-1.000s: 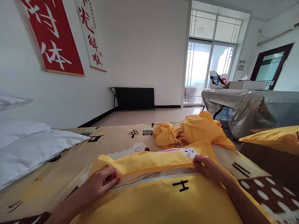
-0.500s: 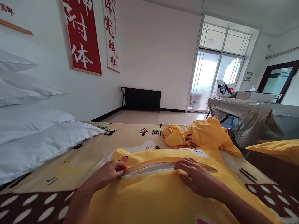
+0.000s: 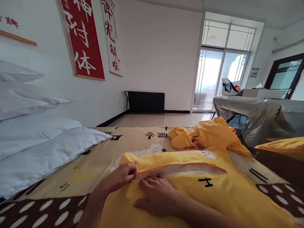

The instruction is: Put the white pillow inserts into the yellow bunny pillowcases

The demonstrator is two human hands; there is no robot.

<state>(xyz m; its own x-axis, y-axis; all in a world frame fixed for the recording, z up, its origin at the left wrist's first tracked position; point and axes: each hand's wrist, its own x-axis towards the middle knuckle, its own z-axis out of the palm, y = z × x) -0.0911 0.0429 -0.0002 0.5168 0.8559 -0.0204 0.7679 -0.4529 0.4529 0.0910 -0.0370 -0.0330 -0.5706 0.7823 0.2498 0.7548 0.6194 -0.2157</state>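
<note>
A yellow pillowcase (image 3: 190, 193) lies in front of me, filled out by a white pillow (image 3: 180, 170) that shows through its long slit. At the slit's left end, my left hand (image 3: 120, 177) is closed, pinching the pillowcase edge between thumb and fingers. My right hand (image 3: 161, 194) rests on the fabric close beside it. Its fingers bend over the near lip of the slit, and the thumb lies apart on the yellow cloth. The right fingertips are partly hidden at the opening. A black letter H shows on the case to the right.
Beneath is a patterned blanket (image 3: 83, 177). White pillows (image 3: 54, 155) are stacked at the left. Crumpled yellow fabric (image 3: 209, 134) lies beyond the pillowcase. At the right are a brown box (image 3: 273, 161) with a yellow piece on top and a table under a silvery cover (image 3: 263, 117).
My right hand has slid left along the slit, close to my left hand, uncovering the letter H. My left hand keeps its pinch. The view has shifted slightly.
</note>
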